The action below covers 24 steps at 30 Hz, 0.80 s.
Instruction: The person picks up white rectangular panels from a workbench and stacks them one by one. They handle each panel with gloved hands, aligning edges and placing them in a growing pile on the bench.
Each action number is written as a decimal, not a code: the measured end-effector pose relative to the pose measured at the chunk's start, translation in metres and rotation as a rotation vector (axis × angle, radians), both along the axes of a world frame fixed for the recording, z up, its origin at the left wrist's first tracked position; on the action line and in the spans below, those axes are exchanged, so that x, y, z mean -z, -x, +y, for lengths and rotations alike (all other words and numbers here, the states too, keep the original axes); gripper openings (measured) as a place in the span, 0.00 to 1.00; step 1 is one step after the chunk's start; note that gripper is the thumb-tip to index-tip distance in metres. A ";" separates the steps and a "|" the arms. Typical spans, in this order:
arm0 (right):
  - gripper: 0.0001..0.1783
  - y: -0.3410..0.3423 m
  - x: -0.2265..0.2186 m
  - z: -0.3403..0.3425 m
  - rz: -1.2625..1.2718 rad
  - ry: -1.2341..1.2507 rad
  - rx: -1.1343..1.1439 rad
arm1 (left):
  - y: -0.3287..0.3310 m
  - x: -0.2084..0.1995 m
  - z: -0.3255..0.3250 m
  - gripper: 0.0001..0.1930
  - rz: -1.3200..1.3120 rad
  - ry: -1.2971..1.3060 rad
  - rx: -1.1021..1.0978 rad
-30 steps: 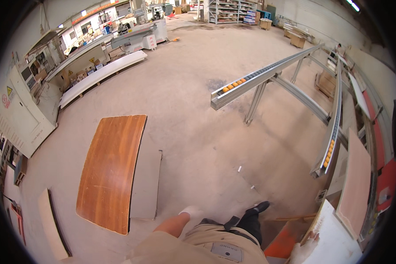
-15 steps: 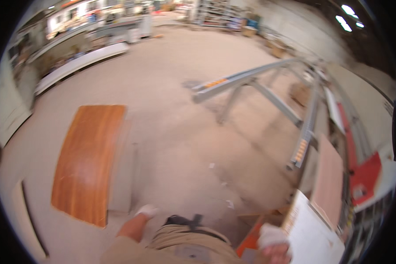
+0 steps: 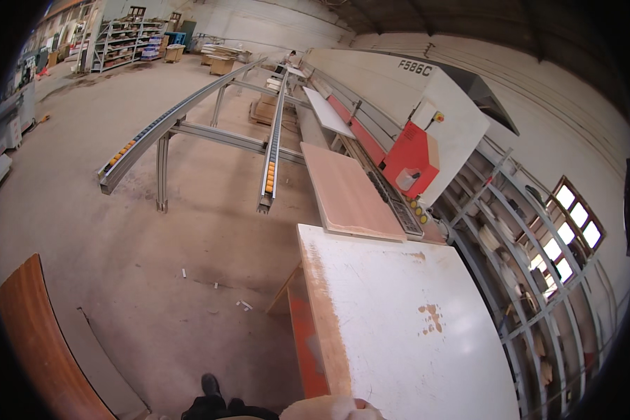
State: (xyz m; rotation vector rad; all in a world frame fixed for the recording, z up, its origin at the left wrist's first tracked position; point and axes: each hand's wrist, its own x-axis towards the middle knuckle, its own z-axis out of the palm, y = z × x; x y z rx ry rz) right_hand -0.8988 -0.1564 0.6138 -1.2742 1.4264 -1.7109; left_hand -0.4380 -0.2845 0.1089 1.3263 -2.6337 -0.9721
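Observation:
At the lower edge, beside the near side of a white-topped worktable (image 3: 406, 322), a small part of my right hand (image 3: 360, 409) shows next to my tan clothing. Most of its fingers are cut off, so their grip cannot be made out. My left hand is out of the picture. The tabletop is scuffed, with bare brown patches and a worn brown strip along its left side. Just beyond it lies a pinkish-brown board (image 3: 353, 192) alongside the machine.
A long white machine (image 3: 392, 91) with a red cover (image 3: 411, 161) runs away at right. Roller rails (image 3: 168, 119) stand on legs ahead. Brown wood-grain panel (image 3: 45, 343) at lower left; metal rack (image 3: 518, 280) at right; white scraps (image 3: 243, 305) on the floor.
The view has swung right, bringing the worktable and machine toward the middle and the brown panel to the left edge. My left hand has left the picture; my right hand is mostly cut off.

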 end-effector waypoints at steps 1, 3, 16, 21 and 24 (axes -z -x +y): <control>0.18 -0.011 -0.002 0.008 0.002 0.005 0.007 | -0.008 -0.002 0.004 0.06 -0.057 0.033 0.020; 0.18 -0.033 -0.001 0.025 0.010 0.014 0.023 | -0.022 -0.001 0.004 0.07 -0.160 0.100 0.069; 0.18 -0.248 0.024 0.118 0.027 0.104 0.110 | -0.121 -0.029 0.032 0.20 0.020 -0.502 -0.278; 0.17 -0.317 0.021 0.158 0.036 0.197 0.129 | -0.211 -0.002 0.078 0.17 -0.364 -0.392 0.065; 0.17 -0.353 0.023 0.186 0.041 0.269 0.125 | -0.260 0.024 0.117 0.16 -0.357 0.062 0.295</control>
